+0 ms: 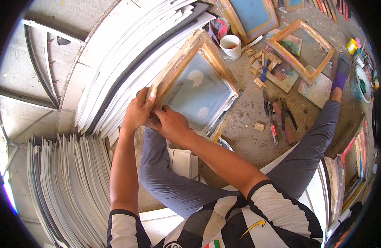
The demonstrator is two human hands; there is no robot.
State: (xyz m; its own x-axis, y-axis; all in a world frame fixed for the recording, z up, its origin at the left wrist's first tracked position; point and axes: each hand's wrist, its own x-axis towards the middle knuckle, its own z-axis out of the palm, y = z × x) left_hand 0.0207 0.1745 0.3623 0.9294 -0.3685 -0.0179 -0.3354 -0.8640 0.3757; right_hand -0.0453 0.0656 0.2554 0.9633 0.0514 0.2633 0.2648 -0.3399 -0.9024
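Mostly beyond the hands [136, 110]: framed panel [196, 93].

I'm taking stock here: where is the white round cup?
In the head view, the white round cup stands at upper centre-right, between the wooden-framed blue panel in the left hand and small tan wood offcuts.
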